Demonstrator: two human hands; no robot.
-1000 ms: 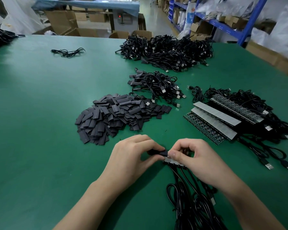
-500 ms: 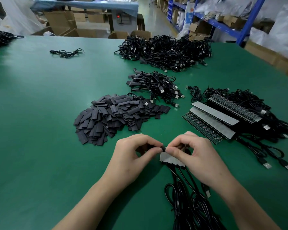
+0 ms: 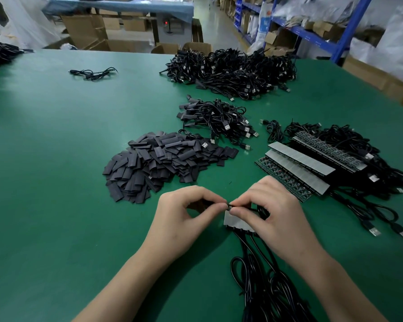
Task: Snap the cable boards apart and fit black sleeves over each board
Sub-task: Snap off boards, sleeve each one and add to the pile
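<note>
Front centre of the green table mat (image 3: pixel 56 182): left hand (image 3: pixel 186 219) curled, thumb and forefinger pinching a small black piece (image 3: pixel 229 206) — probably a sleeve, mostly hidden; right hand (image 3: pixel 272 219) curled too, fingertips meeting the left's, gripping the top edge of a pale grey strip of joined cable boards (image 3: pixel 235 223). From it, black cables (image 3: pixel 261 275) trail toward the camera. Just behind lies a heap of flat black sleeves (image 3: pixel 158 163). At right, long board strips (image 3: pixel 298 159) — white cable tags (image 3: pixel 369 156) too small to read.
</note>
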